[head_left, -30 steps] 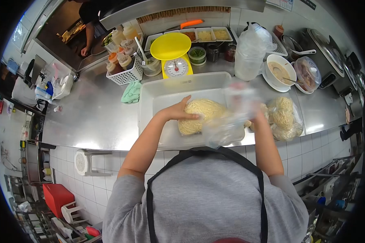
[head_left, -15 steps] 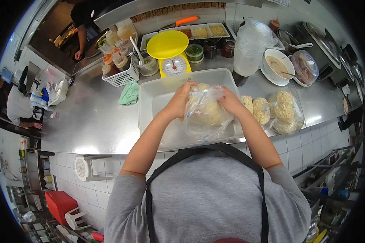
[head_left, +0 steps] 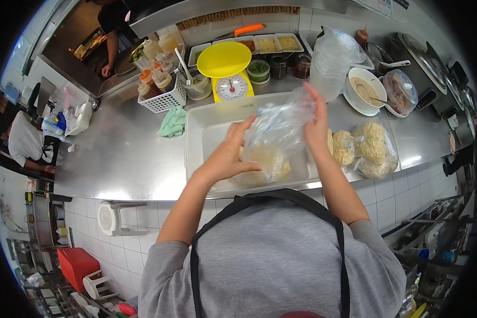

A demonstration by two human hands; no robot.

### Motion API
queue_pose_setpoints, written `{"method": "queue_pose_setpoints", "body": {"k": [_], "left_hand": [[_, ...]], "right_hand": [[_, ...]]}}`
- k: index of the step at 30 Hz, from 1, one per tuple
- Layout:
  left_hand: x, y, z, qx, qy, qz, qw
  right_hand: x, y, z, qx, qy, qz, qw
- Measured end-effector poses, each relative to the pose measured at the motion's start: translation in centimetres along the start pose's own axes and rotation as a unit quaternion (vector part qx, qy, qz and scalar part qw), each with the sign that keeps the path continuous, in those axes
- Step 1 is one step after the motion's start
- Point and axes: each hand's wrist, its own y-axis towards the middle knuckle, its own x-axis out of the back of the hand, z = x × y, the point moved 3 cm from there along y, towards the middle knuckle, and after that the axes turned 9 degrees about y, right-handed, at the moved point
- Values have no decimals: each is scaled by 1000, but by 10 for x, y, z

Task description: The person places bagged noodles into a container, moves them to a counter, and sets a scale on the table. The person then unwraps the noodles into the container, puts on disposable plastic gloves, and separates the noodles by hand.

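A clear plastic bag (head_left: 281, 119) with pale noodles (head_left: 270, 159) bunched in its lower part is over the white plastic tub (head_left: 199, 127). My left hand (head_left: 230, 151) is at the bag's left side, fingers spread and thumb stretched out across the noodles. On the other side, my right hand (head_left: 316, 122) holds the raised upper part of the bag, its fingers pointing up along the film. The thumb of that hand is hidden.
More bagged noodles (head_left: 370, 143) lie right of the tub. Behind it stand a yellow kitchen scale (head_left: 231, 87), a basket of sauce bottles (head_left: 164, 100) and a stack of clear containers (head_left: 328, 69). A green cloth (head_left: 172, 122) lies left. Other people are at the far left.
My right hand has moved up, raising the bag's upper part. My left hand has shifted down and its fingers have spread. The noodles now hang lower in the bag.
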Motion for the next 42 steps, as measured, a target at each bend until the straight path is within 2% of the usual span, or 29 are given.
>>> {"method": "queue_pose_setpoints", "body": {"k": [2,4,6,8,9,10,11,12,14,15,16,17,18,19,20,21,22,23,24,25,26,27,29,31,34,36,40,41,42], "left_hand": [[-20,11,12,-137,53,-101,984],[-37,24,34,-120,-4,-114,986],[-47,28,57,-103,-63,-125,985],[-49,29,81,-18,-383,-162,909],[-47,30,92,-17,-384,-160,909],[-48,31,101,9,-583,-70,809],[-53,31,106,35,-748,22,662],[-57,28,103,38,-749,23,661],[-73,19,94,219,-688,-48,690],[-74,16,82,220,-688,-47,690],[-71,14,66,188,-647,-47,737],[-69,12,53,156,-603,-48,781],[-71,9,44,157,-604,-47,780],[-64,6,37,103,-455,-169,868],[-55,2,27,43,-285,-283,915],[-46,-1,21,44,-287,-281,915],[-36,-4,10,-18,-82,-195,977],[-37,-5,3,-82,126,-98,984],[-40,-5,3,-84,123,-93,984],[-45,-4,5,-43,22,-75,996],[-49,-2,8,-2,-78,-57,995],[-52,1,8,-5,-78,-54,995],[-54,6,15,-9,-309,-123,943],[-56,12,34,-17,-334,-130,933],[-47,11,51,-2,-373,-140,917],[-50,7,54,115,-522,-128,835],[-52,-4,52,151,-599,-69,784],[-52,-7,55,150,-598,-65,785],[-52,-10,58,147,-601,-19,785]], "right_hand": [[-17,-15,0,9,-12,86,996],[-29,-33,1,-66,24,201,977],[-36,-50,4,-51,60,299,951],[-39,-58,27,-49,65,309,948],[-40,-61,36,-50,72,319,944],[-40,-64,37,-53,71,318,944],[-41,-68,38,-46,41,335,940],[-42,-71,38,-38,12,351,935],[-39,-72,24,-42,-6,367,929],[-35,-70,16,-44,-24,384,922],[-30,-66,11,-45,-25,383,922],[-22,-60,2,-97,-57,367,923],[-13,-55,-6,-150,-89,348,921],[-6,-51,-9,-152,-90,348,921],[1,-46,-10,-128,-139,359,914],[5,-42,-9,-104,-188,369,904],[5,-41,-7,-107,-191,367,904],[2,-42,-3,-96,-175,402,894],[-2,-43,4,-84,-159,438,881],[-7,-44,15,-87,-162,435,882],[-15,-43,29,-137,-111,389,904],[-21,-44,37,-186,-57,340,920],[-26,-50,33,-130,-42,303,943],[-25,-51,37,-73,-29,266,961],[-29,-55,46,-34,-26,313,949],[-34,-59,49,15,-83,357,930],[-36,-56,55,123,-163,309,929],[-34,-56,51,123,-165,306,930],[-34,-58,42,56,-79,339,936]]}}
